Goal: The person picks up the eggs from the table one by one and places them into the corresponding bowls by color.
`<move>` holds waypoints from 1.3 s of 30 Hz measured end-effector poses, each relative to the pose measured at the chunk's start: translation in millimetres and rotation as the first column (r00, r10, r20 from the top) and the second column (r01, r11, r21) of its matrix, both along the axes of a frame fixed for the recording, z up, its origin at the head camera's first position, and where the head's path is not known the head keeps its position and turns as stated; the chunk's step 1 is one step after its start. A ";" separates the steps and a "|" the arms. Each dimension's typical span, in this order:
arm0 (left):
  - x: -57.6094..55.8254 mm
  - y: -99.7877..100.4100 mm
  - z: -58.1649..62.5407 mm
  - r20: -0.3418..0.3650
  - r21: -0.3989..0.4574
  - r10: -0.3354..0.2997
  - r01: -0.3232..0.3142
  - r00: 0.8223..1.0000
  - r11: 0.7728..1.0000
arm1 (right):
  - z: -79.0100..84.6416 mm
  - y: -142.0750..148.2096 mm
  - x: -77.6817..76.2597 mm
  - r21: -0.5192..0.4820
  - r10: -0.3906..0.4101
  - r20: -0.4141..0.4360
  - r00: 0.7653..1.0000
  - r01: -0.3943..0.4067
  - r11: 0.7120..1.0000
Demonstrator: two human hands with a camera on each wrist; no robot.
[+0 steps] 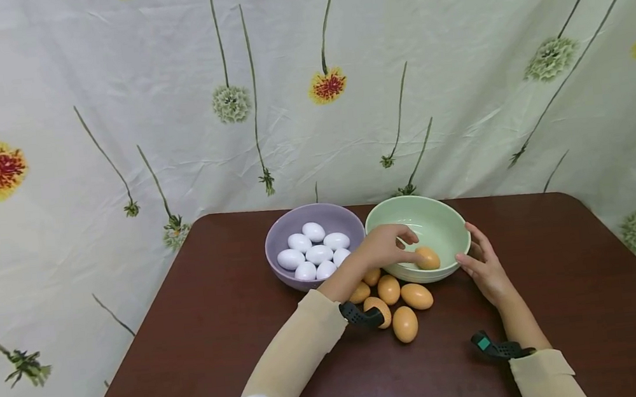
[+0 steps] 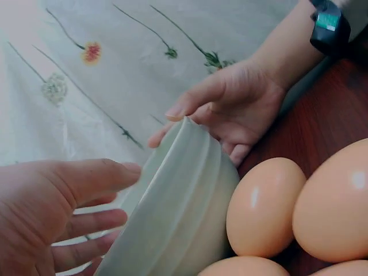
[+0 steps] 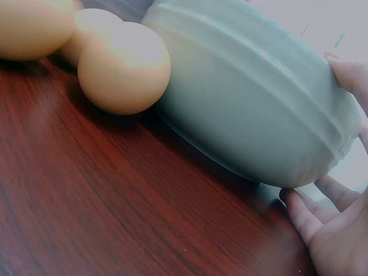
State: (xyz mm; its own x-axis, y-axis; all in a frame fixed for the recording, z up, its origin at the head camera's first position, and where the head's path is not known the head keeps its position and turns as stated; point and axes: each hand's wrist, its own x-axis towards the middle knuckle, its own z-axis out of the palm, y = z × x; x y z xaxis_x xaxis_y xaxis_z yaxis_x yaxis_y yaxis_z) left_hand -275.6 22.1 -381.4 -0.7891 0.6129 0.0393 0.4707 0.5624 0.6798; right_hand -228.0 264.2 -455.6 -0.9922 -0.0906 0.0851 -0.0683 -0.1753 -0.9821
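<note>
A light green bowl (image 1: 442, 237) stands on the table with one brown egg (image 1: 428, 258) inside. My left hand (image 1: 388, 246) reaches over its near left rim, thumb tip beside that egg, the other fingers spread apart from the thumb. In the left wrist view, the bowl wall (image 2: 178, 201) hides the egg, and a gap shows between thumb and fingers. My right hand (image 1: 488, 271) holds the bowl at its right side, thumb and fingers about the rim and outer wall. In the right wrist view, some fingertips (image 3: 296, 207) touch near its base. Several brown eggs (image 1: 405, 324) lie before the bowl.
A purple bowl (image 1: 278, 263) with several white eggs (image 1: 319, 254) stands against the green bowl's left side. Both are near the far edge of the dark red-brown table (image 1: 196, 363). A flower-printed cloth (image 1: 180, 77) hangs behind it.
</note>
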 end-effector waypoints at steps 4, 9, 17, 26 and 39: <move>11.0 -11.1 0.7 -0.005 0.108 0.020 -0.020 1.000 0.994 | 0.8 0.8 -1.0 0.001 0.007 0.000 1.000 -0.007 1.000; 26.6 -24.8 -6.3 -0.031 0.196 0.038 -0.031 0.999 0.980 | 0.1 1.0 -1.3 0.001 0.003 -0.009 1.000 -0.003 1.000; 51.2 -42.0 -21.5 -0.017 0.337 0.006 0.001 1.000 0.942 | -0.7 0.1 -1.1 -0.002 0.004 -0.011 1.000 -0.004 1.000; 72.2 -61.0 -39.0 -0.126 0.231 -0.005 0.034 0.992 0.972 | -0.5 0.0 0.0 0.002 -0.003 -0.006 1.000 0.003 1.000; 88.9 -78.5 -51.8 -0.327 0.078 -0.078 0.110 0.942 0.991 | -2.4 -0.6 1.1 0.001 -0.003 -0.017 1.000 0.003 1.000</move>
State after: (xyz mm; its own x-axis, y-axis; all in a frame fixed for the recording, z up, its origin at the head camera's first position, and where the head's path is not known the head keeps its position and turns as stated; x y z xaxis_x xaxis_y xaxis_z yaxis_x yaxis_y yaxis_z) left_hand -186.8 -56.4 -433.2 -0.6635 0.6650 0.3429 0.7211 0.4462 0.5300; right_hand -226.9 263.6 -458.0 -0.9909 -0.0880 0.1019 -0.0854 -0.1745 -0.9810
